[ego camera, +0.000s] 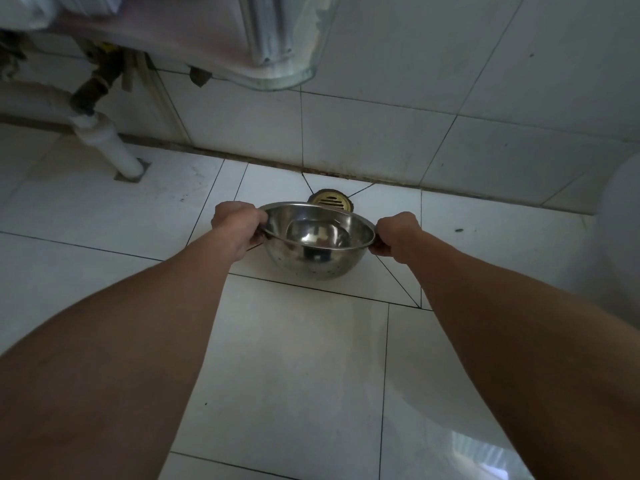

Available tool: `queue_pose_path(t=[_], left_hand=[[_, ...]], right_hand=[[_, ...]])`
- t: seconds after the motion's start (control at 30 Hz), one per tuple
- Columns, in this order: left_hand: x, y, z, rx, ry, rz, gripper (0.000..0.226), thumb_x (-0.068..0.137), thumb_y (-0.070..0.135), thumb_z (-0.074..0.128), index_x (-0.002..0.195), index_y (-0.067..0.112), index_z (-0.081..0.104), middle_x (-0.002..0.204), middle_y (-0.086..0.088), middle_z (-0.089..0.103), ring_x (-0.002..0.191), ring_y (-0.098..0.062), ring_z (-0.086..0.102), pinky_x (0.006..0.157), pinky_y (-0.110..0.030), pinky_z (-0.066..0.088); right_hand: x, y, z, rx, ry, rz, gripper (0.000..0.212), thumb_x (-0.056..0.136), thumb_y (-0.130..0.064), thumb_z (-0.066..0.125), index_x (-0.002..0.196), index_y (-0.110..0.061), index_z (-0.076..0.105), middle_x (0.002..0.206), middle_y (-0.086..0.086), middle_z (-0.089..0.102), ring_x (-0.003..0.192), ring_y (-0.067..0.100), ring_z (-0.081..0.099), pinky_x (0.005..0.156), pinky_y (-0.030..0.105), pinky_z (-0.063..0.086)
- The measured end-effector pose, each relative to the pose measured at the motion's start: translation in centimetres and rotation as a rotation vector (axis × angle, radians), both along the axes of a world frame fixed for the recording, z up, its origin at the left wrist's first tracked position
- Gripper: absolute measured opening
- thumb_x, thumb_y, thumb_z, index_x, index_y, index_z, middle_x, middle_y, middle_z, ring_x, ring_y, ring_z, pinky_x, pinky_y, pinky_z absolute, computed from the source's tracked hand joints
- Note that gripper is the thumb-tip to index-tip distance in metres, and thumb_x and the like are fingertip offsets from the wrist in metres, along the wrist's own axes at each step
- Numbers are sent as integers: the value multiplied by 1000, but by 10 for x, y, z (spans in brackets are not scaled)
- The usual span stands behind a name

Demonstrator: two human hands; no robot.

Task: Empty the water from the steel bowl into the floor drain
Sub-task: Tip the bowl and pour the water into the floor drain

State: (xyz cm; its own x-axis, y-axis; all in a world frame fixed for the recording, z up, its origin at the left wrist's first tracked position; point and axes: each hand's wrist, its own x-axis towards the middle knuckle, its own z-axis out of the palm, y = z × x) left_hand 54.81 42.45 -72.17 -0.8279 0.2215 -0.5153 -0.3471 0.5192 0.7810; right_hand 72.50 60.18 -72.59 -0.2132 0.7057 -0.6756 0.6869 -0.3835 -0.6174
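A shiny steel bowl [317, 242] is held just above the white tiled floor, roughly level, with a shallow pool of water in its bottom. My left hand [237, 227] grips its left rim and my right hand [394, 237] grips its right rim. The round brass floor drain [330, 201] lies directly behind the bowl's far rim, close to the wall; the bowl hides its near edge.
A white waste pipe [110, 147] slants into the floor at the left, under a glass-edged basin shelf [277, 81] that overhangs from above. The tiled wall [381, 143] runs just behind the drain. A pale rounded object [623, 216] stands at the right edge.
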Motion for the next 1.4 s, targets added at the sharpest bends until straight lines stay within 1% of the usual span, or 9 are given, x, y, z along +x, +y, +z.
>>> queue_pose_path(t=[0.17, 0.43, 0.53, 0.6, 0.7, 0.83, 1.0, 1.3, 1.4], left_hand=[[-4, 2, 12, 17, -11, 36, 14, 69, -12, 63, 67, 3, 62, 62, -10, 60, 45, -18, 55, 37, -18, 49], [-6, -1, 26, 91, -38, 52, 13, 74, -13, 61, 72, 0, 62, 62, -13, 59, 46, -18, 56, 38, -20, 52], [-5, -1, 30, 143, -3, 43, 10, 77, -11, 61, 79, -2, 62, 61, -14, 57, 45, -19, 53, 39, -22, 53], [-5, 1, 32, 167, 26, 20, 12, 78, -11, 61, 82, 1, 61, 64, -15, 58, 46, -20, 54, 41, -24, 55], [-4, 5, 35, 173, 74, -18, 16, 79, -10, 64, 83, 5, 60, 68, -14, 63, 41, -17, 58, 44, -28, 57], [-2, 12, 36, 154, 130, -31, 23, 78, -10, 66, 81, 11, 56, 74, -16, 66, 42, -18, 62, 47, -29, 58], [-2, 15, 35, 126, 191, -56, 29, 81, -9, 67, 80, 15, 51, 79, -15, 66, 42, -14, 62, 46, -26, 56], [5, 17, 40, 109, 260, -144, 31, 82, -11, 68, 85, 12, 48, 91, -13, 63, 74, -29, 73, 47, -27, 58], [8, 17, 37, 83, 317, -194, 40, 79, -14, 67, 76, 18, 44, 86, -9, 60, 81, -32, 71, 52, -37, 63]], right_hand=[[-5, -5, 1, -40, 29, 13, 17, 95, 3, 58, 78, 1, 59, 83, 18, 64, 60, 24, 64, 31, 20, 47], [-8, -8, 3, -116, 128, 105, 22, 95, 8, 53, 77, -6, 53, 80, 10, 59, 65, 16, 61, 42, 19, 54], [-10, -8, 3, -123, 174, 113, 21, 94, 10, 51, 80, -6, 52, 83, 10, 59, 69, 17, 63, 54, 19, 59], [-12, -7, 1, -119, 183, 65, 10, 93, 8, 54, 86, 4, 60, 82, 15, 65, 74, 25, 70, 73, 31, 63], [-12, -8, 3, -118, 144, 49, 8, 95, 4, 54, 100, 6, 59, 106, 21, 66, 94, 36, 73, 88, 42, 61], [-12, -8, 6, -82, 79, 97, 29, 97, 0, 54, 125, 6, 55, 124, 20, 63, 92, 30, 72, 82, 35, 62], [-10, -7, 11, -82, 63, 84, 22, 98, -2, 51, 119, 3, 53, 102, 17, 62, 98, 34, 74, 90, 43, 60], [-11, -10, 16, -85, 100, 125, 19, 95, -7, 56, 111, 3, 51, 110, 18, 59, 102, 37, 72, 90, 45, 60], [-11, -11, 17, -96, 107, 131, 19, 95, -8, 57, 111, 2, 52, 110, 18, 59, 102, 37, 72, 90, 45, 60]])
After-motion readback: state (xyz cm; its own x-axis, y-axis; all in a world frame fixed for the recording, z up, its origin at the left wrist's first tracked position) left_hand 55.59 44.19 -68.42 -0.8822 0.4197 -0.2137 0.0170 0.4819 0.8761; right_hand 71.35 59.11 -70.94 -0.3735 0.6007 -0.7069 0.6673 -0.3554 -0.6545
